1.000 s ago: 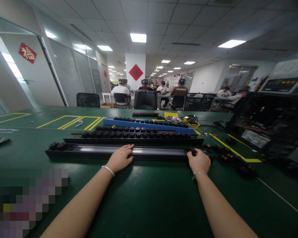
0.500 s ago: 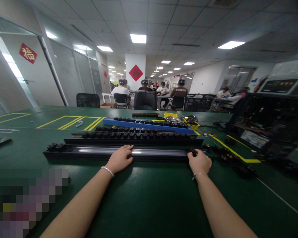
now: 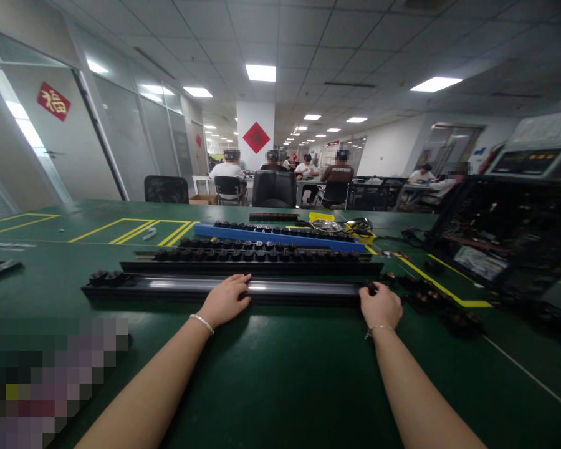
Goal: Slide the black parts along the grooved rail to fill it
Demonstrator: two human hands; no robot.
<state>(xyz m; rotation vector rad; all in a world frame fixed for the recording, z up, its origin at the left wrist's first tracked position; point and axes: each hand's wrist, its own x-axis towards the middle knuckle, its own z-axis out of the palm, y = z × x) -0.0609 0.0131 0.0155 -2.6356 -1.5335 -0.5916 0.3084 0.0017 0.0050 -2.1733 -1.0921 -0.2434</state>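
A long black rail (image 3: 177, 287) with a shiny inner channel lies crosswise before me. At its left end sit a few small black round-topped parts (image 3: 105, 277). My left hand (image 3: 227, 300) holds the rail near its middle, fingers over the top and thumb at the near side. At the rail's right end, my right hand (image 3: 381, 305) pinches a small black part (image 3: 371, 287), partly hidden by the fingers. Just behind lies another black rail (image 3: 252, 268) with a row of similar parts. Loose black parts (image 3: 430, 299) are heaped to the right of my right hand.
Farther back on the green table (image 3: 280, 386) are a blue rail (image 3: 280, 236) with black parts, a metal dish (image 3: 326, 226) and a yellow tray (image 3: 321, 216). An open black computer case (image 3: 505, 231) stands at right. Several people sit at tables beyond.
My right hand has shifted slightly to the right with the small black part, along the rail's end. My left hand and the rail have stayed in place.
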